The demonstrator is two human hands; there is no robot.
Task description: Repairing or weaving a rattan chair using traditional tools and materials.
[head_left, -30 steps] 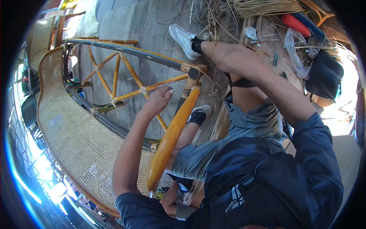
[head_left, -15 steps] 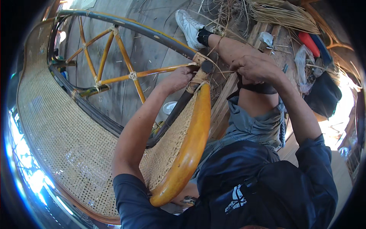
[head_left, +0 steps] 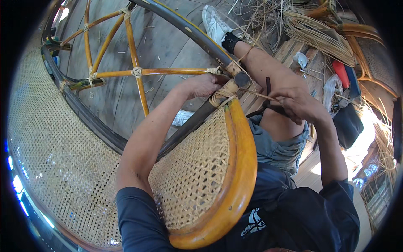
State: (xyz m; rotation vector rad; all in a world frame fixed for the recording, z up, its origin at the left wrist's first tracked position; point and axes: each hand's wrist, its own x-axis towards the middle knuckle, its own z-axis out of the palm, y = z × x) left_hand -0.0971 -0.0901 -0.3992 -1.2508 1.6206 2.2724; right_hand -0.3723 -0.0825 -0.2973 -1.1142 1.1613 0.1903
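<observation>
A rattan furniture frame (head_left: 184, 30) of dark poles and amber canes lies across my left side, with a woven cane panel (head_left: 193, 168) edged by a thick, glossy amber rail (head_left: 245, 159). At its corner, rattan strip binding (head_left: 222, 95) wraps the joint below a dark round pole end (head_left: 241, 79). My left hand (head_left: 203, 86) is at that joint, its fingers curled and partly hidden behind it. My right hand (head_left: 298, 103) pinches a thin rattan strip (head_left: 258, 95), stretched taut from the joint. Dark slim pieces (head_left: 268, 86) show beside the right hand; their kind is unclear.
My bent leg with a white shoe (head_left: 215, 26) lies beyond the joint. Bundled rattan strips (head_left: 319, 35) rest at the far right, near a red object (head_left: 341, 74), a plastic bag (head_left: 332, 90) and another rattan frame (head_left: 361, 54). Scraps litter the plank floor (head_left: 168, 48).
My right hand has moved down and slightly right, drawing the strip outward from the joint. My left hand remains at the joint. The view has shifted, showing more of the amber rail.
</observation>
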